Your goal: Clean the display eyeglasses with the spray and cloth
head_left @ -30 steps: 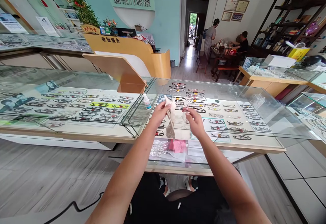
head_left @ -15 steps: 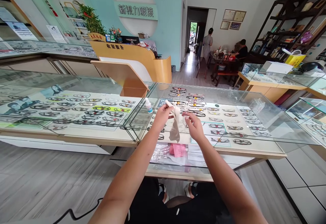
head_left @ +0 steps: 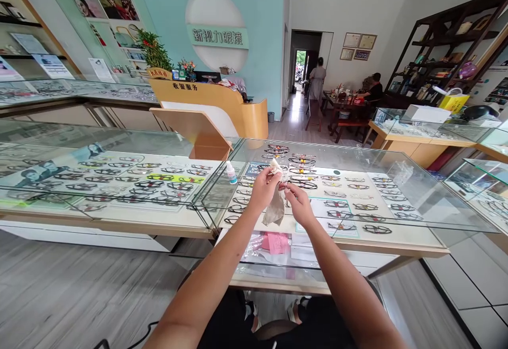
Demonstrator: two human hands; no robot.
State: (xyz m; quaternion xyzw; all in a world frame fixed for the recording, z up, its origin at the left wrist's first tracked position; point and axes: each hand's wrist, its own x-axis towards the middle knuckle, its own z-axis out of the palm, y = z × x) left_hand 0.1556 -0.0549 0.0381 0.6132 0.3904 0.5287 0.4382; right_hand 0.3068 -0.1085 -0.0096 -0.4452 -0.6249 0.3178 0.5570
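Both my hands are raised over a glass display counter (head_left: 397, 200). My left hand (head_left: 262, 189) pinches a beige cleaning cloth (head_left: 275, 208), which hangs down from the fingers. My right hand (head_left: 297, 204) is closed on a small clear pair of glasses (head_left: 284, 184), held against the cloth. The two hands nearly touch. A small white dropper bottle with a blue label (head_left: 230, 172) stands on the glass left of my left hand.
Rows of spectacle frames (head_left: 349, 200) lie inside the cases. A pink paper (head_left: 277, 242) lies on the lower shelf. A yellow reception desk (head_left: 222, 105) stands behind. Two people (head_left: 317, 79) are near a table at the back right.
My hands have come closer together, and the cloth is now bunched up against the glasses. The camera has tilted up slightly.
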